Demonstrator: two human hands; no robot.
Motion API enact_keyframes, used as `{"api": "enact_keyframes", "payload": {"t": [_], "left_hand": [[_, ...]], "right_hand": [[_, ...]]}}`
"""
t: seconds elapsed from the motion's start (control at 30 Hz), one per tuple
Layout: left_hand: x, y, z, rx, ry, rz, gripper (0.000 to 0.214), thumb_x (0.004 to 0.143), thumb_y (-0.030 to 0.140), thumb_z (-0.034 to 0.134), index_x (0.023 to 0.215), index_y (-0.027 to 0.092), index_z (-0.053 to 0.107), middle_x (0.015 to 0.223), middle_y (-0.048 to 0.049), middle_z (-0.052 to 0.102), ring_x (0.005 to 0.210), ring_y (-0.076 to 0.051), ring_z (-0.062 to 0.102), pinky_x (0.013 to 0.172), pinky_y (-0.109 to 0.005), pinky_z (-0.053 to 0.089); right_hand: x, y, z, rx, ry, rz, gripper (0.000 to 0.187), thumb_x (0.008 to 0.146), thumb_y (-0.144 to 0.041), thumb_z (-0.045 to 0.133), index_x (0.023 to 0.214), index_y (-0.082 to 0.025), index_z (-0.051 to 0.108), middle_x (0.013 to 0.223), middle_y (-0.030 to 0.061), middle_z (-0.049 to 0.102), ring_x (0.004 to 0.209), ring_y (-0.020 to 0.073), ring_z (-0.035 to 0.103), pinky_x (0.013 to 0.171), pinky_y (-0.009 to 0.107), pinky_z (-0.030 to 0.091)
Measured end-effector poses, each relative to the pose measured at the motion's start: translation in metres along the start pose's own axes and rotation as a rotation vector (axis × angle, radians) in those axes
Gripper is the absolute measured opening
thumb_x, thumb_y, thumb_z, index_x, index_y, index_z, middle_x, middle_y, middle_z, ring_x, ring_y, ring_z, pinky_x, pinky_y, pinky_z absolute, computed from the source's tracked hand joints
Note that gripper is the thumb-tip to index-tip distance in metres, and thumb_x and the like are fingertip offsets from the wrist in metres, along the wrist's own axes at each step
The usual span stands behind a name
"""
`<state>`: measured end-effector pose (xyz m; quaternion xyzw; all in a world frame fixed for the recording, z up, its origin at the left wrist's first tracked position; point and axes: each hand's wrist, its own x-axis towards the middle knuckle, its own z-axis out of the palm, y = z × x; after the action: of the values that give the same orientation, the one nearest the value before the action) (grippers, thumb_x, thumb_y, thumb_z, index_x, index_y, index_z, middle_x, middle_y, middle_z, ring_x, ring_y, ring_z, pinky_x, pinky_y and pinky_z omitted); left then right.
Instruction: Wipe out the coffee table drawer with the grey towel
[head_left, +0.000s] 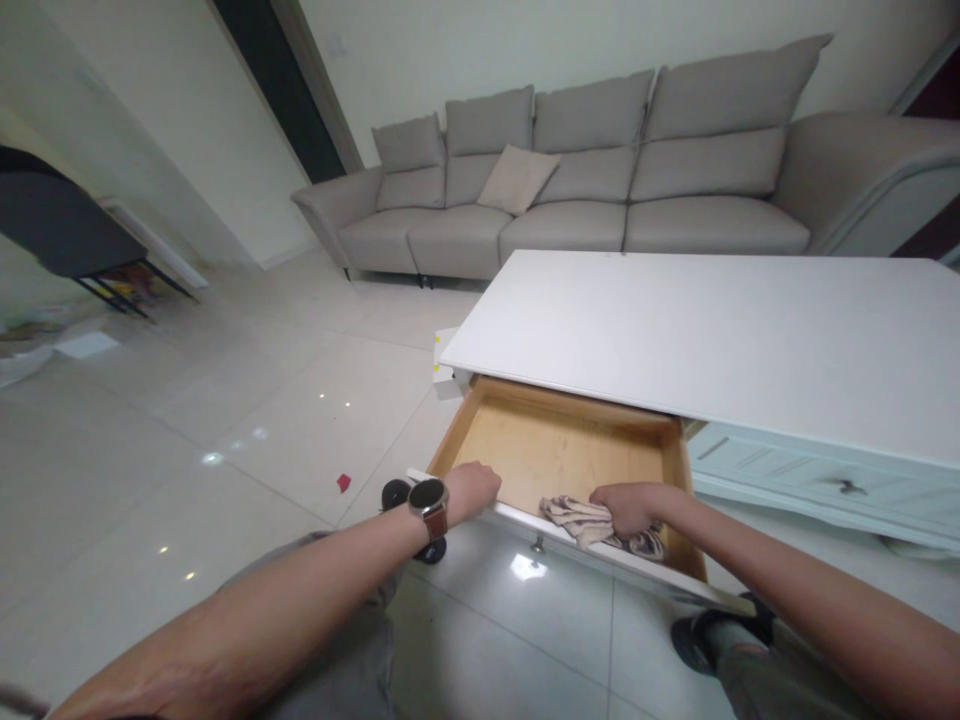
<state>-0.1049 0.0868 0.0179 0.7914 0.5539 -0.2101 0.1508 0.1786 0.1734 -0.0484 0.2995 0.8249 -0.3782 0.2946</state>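
A wooden drawer (555, 440) stands pulled out from the white coffee table (697, 320). My left hand (476, 490), with a watch (427, 496) on the wrist, is closed over the drawer's white front edge near its left corner. Inside the drawer, at its front right, my right hand (628, 508) grips a crumpled beige and dark patterned cloth (576, 518). Part of the cloth shows on either side of the hand and touches the drawer front. The fingertips of both hands are mostly hidden. A small knob (537, 544) sits on the drawer's outer face.
Beyond the table runs a long grey sofa (570, 230) with a beige cushion (517, 180). A closed drawer (840, 485) is at right. A white box (445, 380) stands by the table's left end. Tiled floor (247, 400) with a red scrap (343, 483) lies left; a dark chair (67, 220) stands farther off.
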Motion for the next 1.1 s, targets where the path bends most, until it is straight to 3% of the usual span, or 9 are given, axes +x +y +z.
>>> {"api": "enact_keyframes", "payload": {"t": [0.2,0.33,0.5,0.6,0.67,0.77,0.83,0.93,1.1], "left_hand": [[-0.002,0.001,-0.003,0.059,-0.014,-0.011,0.022,0.084,0.004,0.062,0.099,0.008,0.077,0.104,-0.0209,0.076,0.103,-0.031,0.073,0.085,-0.038,0.059],[-0.005,0.003,-0.006,0.064,-0.021,-0.006,0.023,0.083,0.005,0.063,0.101,0.009,0.077,0.107,-0.0207,0.075,0.106,-0.032,0.072,0.086,-0.038,0.058],[-0.007,0.003,-0.007,0.06,-0.024,0.005,0.022,0.086,0.005,0.057,0.092,0.01,0.078,0.098,-0.019,0.076,0.099,-0.029,0.073,0.084,-0.036,0.057],[-0.006,0.002,-0.004,0.061,0.002,0.007,0.028,0.09,0.006,0.05,0.092,0.01,0.078,0.099,-0.0194,0.075,0.098,-0.028,0.073,0.084,-0.036,0.057],[-0.005,0.001,-0.002,0.061,0.007,0.012,0.028,0.091,0.005,0.05,0.093,0.01,0.078,0.099,-0.0194,0.075,0.098,-0.028,0.073,0.083,-0.035,0.057],[-0.006,0.0,-0.001,0.063,0.004,0.016,0.028,0.09,0.005,0.05,0.093,0.01,0.078,0.1,-0.0193,0.076,0.099,-0.028,0.073,0.083,-0.036,0.057],[-0.007,0.001,-0.002,0.067,0.007,0.017,0.028,0.091,0.005,0.05,0.095,0.01,0.078,0.101,-0.0197,0.076,0.1,-0.028,0.073,0.084,-0.036,0.057],[-0.008,0.002,-0.004,0.066,0.006,0.024,0.029,0.092,0.005,0.049,0.095,0.009,0.077,0.101,-0.02,0.076,0.1,-0.029,0.073,0.083,-0.036,0.056],[-0.011,0.001,-0.001,0.018,0.038,0.05,0.028,0.091,0.003,0.05,0.091,0.01,0.077,0.097,-0.0197,0.075,0.097,-0.029,0.073,0.082,-0.036,0.054]], "right_hand": [[-0.001,0.003,-0.002,-0.074,0.146,-0.037,0.026,0.062,-0.021,0.065,0.086,-0.016,0.073,0.085,0.0094,0.076,0.073,0.022,0.067,0.059,0.026,0.043],[-0.004,0.021,-0.016,-0.092,0.333,-0.021,0.023,0.07,-0.02,0.063,0.09,-0.017,0.073,0.094,0.0089,0.076,0.084,0.0218,0.068,0.068,0.026,0.044],[-0.011,0.035,-0.034,-0.201,0.644,0.195,0.032,0.082,-0.019,0.054,0.108,-0.022,0.072,0.111,0.0078,0.07,0.096,0.023,0.065,0.08,0.029,0.044],[-0.007,0.038,-0.026,-0.311,0.766,0.289,0.042,0.087,-0.017,0.048,0.126,-0.021,0.064,0.126,0.0126,0.061,0.105,0.0251,0.061,0.087,0.032,0.045],[0.001,0.041,-0.013,-0.363,0.705,0.275,0.05,0.086,-0.013,0.049,0.134,-0.02,0.059,0.134,0.0153,0.055,0.113,0.0275,0.057,0.092,0.035,0.046],[0.017,0.049,0.01,-0.407,0.515,0.256,0.064,0.08,-0.012,0.056,0.143,-0.024,0.053,0.146,0.0168,0.046,0.126,0.0347,0.05,0.097,0.045,0.046],[0.027,0.055,0.019,-0.435,0.454,0.282,0.078,0.075,-0.015,0.065,0.15,-0.028,0.047,0.159,0.0167,0.034,0.14,0.0446,0.035,0.103,0.058,0.041],[0.037,0.064,0.023,-0.454,0.44,0.344,0.097,0.07,-0.015,0.071,0.158,-0.036,0.036,0.172,0.0111,0.009,0.149,0.0567,0.01,0.105,0.072,0.033],[0.051,0.075,0.021,-0.407,0.472,0.357,0.1,0.08,-0.014,0.063,0.163,-0.045,0.016,0.174,0.008,-0.004,0.149,0.0579,0.012,0.105,0.069,0.038]]}}
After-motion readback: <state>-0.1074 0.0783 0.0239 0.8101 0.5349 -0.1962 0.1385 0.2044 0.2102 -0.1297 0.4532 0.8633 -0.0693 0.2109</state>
